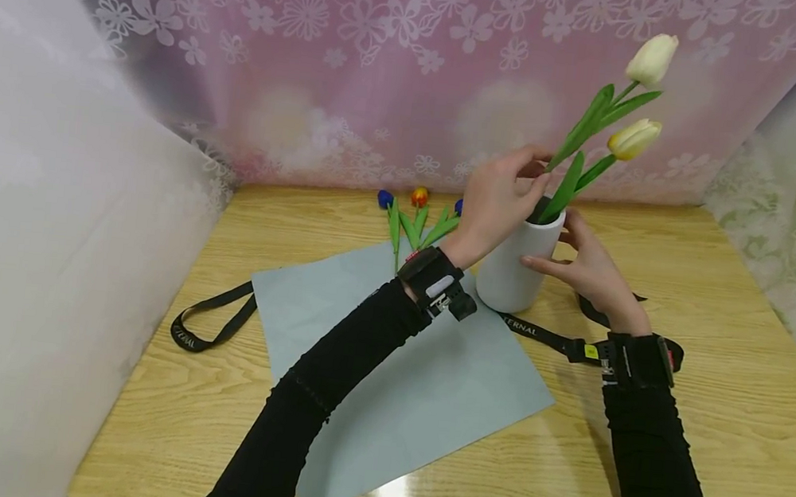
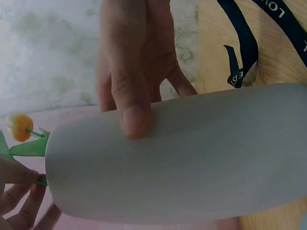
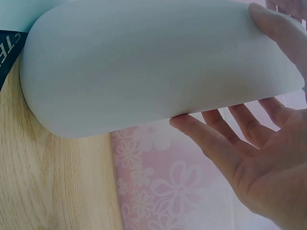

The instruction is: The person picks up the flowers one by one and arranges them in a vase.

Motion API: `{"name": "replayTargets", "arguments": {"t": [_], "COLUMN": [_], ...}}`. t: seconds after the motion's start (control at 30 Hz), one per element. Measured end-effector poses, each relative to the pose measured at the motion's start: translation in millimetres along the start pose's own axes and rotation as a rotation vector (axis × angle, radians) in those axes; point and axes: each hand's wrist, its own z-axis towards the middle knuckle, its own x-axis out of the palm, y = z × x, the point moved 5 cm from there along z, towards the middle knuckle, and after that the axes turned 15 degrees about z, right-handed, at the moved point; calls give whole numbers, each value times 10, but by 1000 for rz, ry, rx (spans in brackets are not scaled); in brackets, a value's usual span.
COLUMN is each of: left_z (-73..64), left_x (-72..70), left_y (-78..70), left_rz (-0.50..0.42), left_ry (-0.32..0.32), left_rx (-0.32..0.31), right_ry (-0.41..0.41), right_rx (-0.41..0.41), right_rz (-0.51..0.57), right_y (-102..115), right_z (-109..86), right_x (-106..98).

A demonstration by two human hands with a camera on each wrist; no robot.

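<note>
Vase (image 1: 511,271), gripped by the right hand (image 1: 593,275), left hand (image 1: 499,202) pinching a tulip (image 1: 588,121), sits near grey paper (image 1: 420,395) and black strap (image 1: 538,332).

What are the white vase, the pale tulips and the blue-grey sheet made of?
The tall white cylindrical vase: perhaps matte ceramic or plastic; smooth sides, soft shading.
The cream tulip and pale yellow tulip: maybe satiny plastic or fabric, judging by their stiff-looking green leaves.
The flat blue-grey sheet: probably dull paper, being thin and straight-edged.
</note>
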Motion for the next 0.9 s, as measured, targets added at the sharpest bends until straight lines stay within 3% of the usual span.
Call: {"name": "replayTargets", "arguments": {"t": [0.1,0.3,0.67,0.8,0.9], "left_z": [-43,-145,-207,-203,-201], "left_x": [19,64,94,72,36], "left_y": [-4,-3,-30,-76,-120], "left_rz": [128,227,302,409,503], "left_ry": [-6,22,139,177,166], "left_rx": [-39,-100,-85,-74,-62], "right_ry": [4,7,12,12,10], "right_rx": [5,1,-7,-4,-7], "right_rz": [3,3,6,10,8], "right_y": [-13,-2,20,21,29], "right_z": [-1,-6,-11,-8,-6], "right_x": [2,4,10,6,4]}}
